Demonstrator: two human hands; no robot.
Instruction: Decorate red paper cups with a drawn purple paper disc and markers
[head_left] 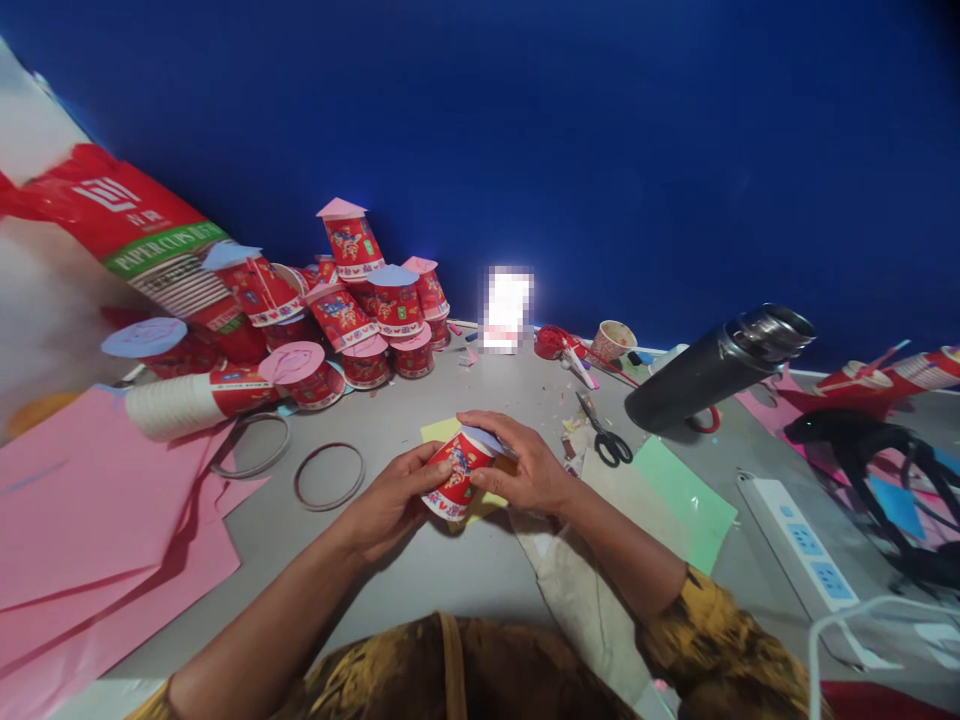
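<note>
Both hands, left hand (390, 500) & right hand (525, 465), fingers clamped on red printed paper cup (457, 475) w/ lilac paper lid. Black-handled scissors (604, 435) right of cup, two wire rings (328, 476) left, red cup pile (352, 300) behind. Grey table (465, 570), blue wall (525, 120).

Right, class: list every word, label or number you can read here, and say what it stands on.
"PAPER CUPS": green band on the big red package; the letters after it blur.
White logo and characters above that band: too blurred to read.
Print on the red cup being held and on the stacked cups: too small to read.
</note>
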